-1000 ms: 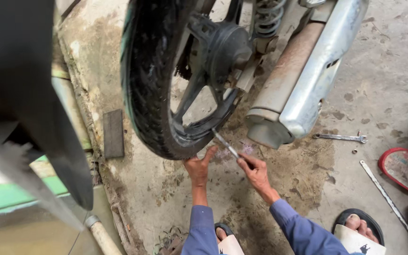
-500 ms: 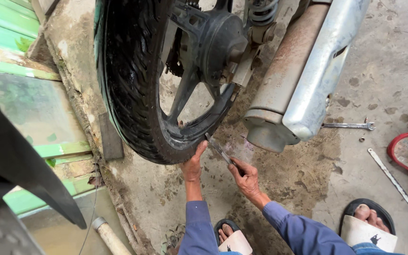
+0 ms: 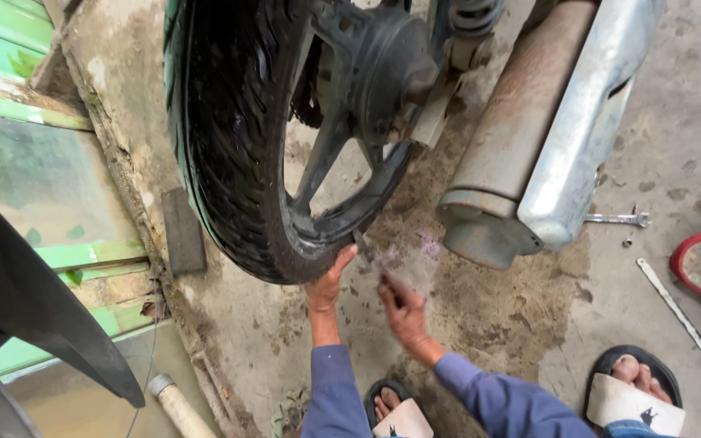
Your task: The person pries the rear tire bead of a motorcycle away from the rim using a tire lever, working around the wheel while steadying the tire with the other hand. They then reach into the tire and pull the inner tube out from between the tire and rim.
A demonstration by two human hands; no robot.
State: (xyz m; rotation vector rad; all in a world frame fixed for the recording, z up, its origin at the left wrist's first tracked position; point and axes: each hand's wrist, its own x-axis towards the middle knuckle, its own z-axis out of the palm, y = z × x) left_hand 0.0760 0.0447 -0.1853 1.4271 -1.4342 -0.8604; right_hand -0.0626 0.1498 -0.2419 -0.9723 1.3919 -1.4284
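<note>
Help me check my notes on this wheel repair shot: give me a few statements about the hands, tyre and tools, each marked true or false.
1. The left hand touches the bottom of the tyre. True.
2. The right hand is empty. False: it holds a thin tool pointed at the wheel rim, though motion blur hides the grip.
3. A spanner lies on the concrete floor beyond the exhaust. True.
4. The person is barefoot. False: both feet wear sandals.
5. The tyre lies flat on the floor. False: it stands upright on the motorcycle.
</note>
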